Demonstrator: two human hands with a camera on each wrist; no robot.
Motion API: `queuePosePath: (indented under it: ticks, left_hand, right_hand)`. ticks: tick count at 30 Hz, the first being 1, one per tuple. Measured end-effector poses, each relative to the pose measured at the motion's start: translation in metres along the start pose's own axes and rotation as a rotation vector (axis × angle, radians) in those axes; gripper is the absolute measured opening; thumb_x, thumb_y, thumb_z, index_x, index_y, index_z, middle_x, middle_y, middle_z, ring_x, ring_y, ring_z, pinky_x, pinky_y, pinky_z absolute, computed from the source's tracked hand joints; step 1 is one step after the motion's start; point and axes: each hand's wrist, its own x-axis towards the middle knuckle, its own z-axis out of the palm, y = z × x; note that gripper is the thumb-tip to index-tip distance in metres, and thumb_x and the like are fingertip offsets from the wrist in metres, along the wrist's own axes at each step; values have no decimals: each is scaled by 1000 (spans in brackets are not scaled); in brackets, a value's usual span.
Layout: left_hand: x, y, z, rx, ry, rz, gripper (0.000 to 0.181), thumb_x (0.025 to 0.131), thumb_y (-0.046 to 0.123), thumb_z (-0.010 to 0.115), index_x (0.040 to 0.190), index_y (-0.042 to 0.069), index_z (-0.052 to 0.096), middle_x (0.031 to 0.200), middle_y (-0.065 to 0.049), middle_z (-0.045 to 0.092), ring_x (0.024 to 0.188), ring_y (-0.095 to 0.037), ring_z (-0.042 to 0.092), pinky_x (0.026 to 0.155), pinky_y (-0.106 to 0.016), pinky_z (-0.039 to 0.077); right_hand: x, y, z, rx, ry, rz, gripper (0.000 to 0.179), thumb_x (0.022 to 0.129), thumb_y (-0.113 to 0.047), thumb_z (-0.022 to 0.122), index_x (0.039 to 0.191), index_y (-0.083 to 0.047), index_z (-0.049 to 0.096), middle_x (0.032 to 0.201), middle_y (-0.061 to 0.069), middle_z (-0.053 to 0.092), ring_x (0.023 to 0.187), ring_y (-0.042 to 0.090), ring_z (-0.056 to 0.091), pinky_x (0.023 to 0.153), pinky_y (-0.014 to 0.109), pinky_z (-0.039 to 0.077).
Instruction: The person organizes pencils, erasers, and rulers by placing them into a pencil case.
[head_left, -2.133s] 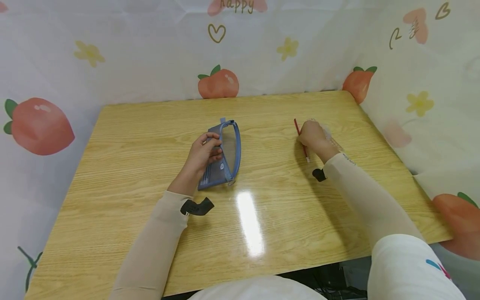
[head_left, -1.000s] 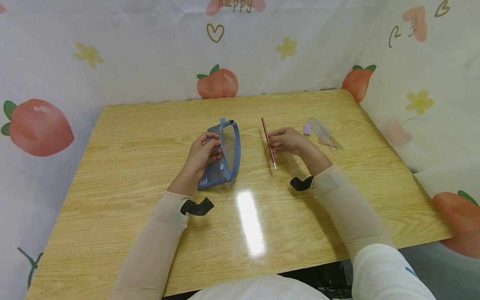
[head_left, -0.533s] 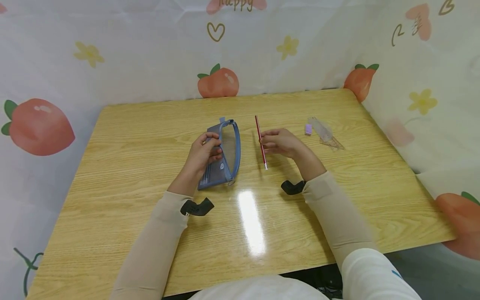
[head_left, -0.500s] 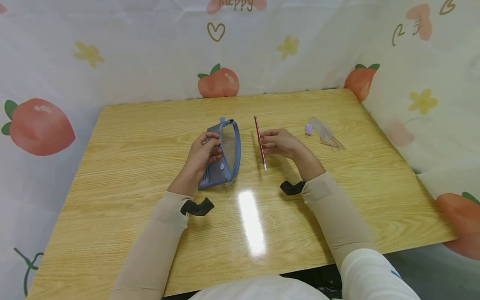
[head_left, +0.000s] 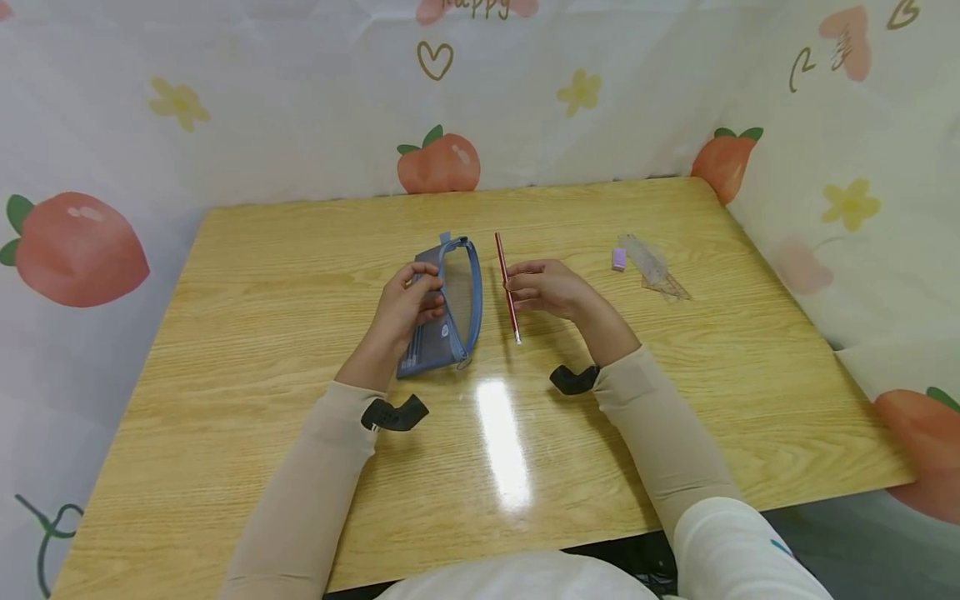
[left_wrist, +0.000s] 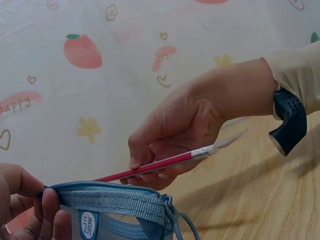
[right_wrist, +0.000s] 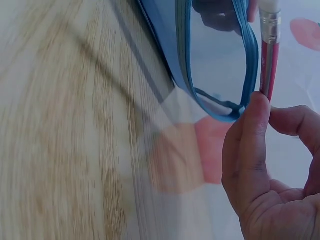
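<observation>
Our left hand (head_left: 400, 310) pinches the mesh pencil case (head_left: 431, 343), probably for steadiness; beside it, our right hand (head_left: 553, 292) pinches an eraser-tipped pencil (head_left: 502, 257).

Up at 12 o'clock I read "happy" in gold handwriting on the white backdrop (head_left: 300, 108), its top cut off, with a gold outlined heart (head_left: 435, 61) just below. My left wrist view shows "happy" too, at 9 o'clock. At 2 o'clock I see dark script (head_left: 842, 50) on a pink patch, which I can't make out. The blue pouch (head_left: 431, 343) I hold, toward 8 o'clock, bears a white oval label (left_wrist: 89, 225), its characters unclear to me.
</observation>
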Motion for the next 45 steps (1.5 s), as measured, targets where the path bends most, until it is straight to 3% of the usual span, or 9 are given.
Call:
queuePosePath:
  ticks: [7,14,23,34,45]
  left_hand:
    - [0,1,0,10,1,3,8,99,12,53,105,17,56,90,1,56,64,-4,60,60,-19,55]
    - [1,3,1,10,-9,0,9,98,12,53,105,17,55,89,1,56,64,-4,61,61,-20,55]
    - [0,3,0,-1,-20,11,10,98,11,52,107,14,55,89,1,56,63,-4,60,60,-19,55]
    - [-1,1,2,26,-11,-6,8,99,14,53,107,16,54,92,-1,55,66,-5,60,61,-20,55]
    - [-1,-1,6,12,-14,-21,8,99,12,54,106,16,55,88,-2,55,64,-5,60,59,-19,55]
  right_hand:
    - [3,0,9,-7,-9,-2,40,97,-2,53,136,6,46,100,5,61,80,10,64,76,26,59]
    - [4,-1,17,7,-29,-2,39,97,-1,53,135,6,46,112,15,58,80,12,64,75,27,59]
    - [4,-1,26,3,-79,-18,39,96,-1,52,133,8,45,99,6,60,84,14,64,74,27,59]
    - [11,1,34,14,-121,-8,41,97,0,52,135,8,43,101,7,58,83,14,65,85,34,59]
    - [15,-1,44,86,-71,-8,32,95,3,54,127,4,48,93,8,59,79,16,66,67,25,60]
